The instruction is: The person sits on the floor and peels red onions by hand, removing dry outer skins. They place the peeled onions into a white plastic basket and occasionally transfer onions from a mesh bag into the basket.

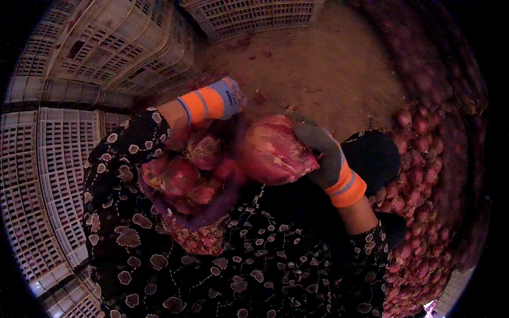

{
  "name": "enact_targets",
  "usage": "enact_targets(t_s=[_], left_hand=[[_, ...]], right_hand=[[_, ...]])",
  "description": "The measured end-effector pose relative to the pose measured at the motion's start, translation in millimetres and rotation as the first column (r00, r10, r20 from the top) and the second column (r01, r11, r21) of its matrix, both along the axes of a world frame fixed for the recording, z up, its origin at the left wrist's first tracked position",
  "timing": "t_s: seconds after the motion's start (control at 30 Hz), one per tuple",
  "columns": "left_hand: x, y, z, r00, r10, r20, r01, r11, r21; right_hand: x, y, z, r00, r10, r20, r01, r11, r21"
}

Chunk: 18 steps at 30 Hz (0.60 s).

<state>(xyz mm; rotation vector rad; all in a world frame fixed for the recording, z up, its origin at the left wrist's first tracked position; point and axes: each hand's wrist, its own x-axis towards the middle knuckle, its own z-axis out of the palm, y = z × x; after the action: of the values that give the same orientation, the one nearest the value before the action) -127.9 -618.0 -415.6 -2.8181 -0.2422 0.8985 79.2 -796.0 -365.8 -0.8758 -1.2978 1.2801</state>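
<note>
A large red onion with papery, flaking skin sits close to the camera. My right hand, in a dark grey glove with an orange cuff, grips its right side. My left hand wears a grey and orange glove and reaches over a purple-rimmed bag on my lap. The fingers of that hand are hidden, so its grip does not show. Several smaller red onions fill the mouth of the bag. Loose skins or onions show below its rim.
Stacked pale plastic crates with slotted walls stand along the left. Another crate is at the far edge. A large heap of red onions lies to the right. The brown floor ahead carries scattered onion skins.
</note>
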Motion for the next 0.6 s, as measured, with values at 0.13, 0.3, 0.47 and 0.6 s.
enact_targets(t_s=[0.13, 0.3, 0.47, 0.6], left_hand=[[12.8, 11.6, 2.8, 0.991, 0.0, 0.136, 0.007, 0.999, -0.051], [10.6, 15.9, -2.7, 0.948, 0.213, 0.237, -0.195, 0.976, -0.099], [19.1, 17.6, 9.6, 0.87, 0.482, 0.104, -0.416, 0.832, -0.367], [-13.0, 32.0, 14.3, 0.771, 0.636, 0.016, -0.524, 0.648, -0.553]], right_hand=[[-4.0, 1.5, -1.8, 0.935, -0.022, -0.355, -0.175, 0.84, -0.514], [-17.8, 5.1, 2.8, 0.938, 0.125, -0.322, -0.282, 0.816, -0.504], [-42.4, 9.9, -8.6, 0.964, 0.266, -0.009, -0.266, 0.963, -0.052], [-53.0, 2.6, -23.1, 0.969, 0.247, 0.022, -0.242, 0.962, -0.125]])
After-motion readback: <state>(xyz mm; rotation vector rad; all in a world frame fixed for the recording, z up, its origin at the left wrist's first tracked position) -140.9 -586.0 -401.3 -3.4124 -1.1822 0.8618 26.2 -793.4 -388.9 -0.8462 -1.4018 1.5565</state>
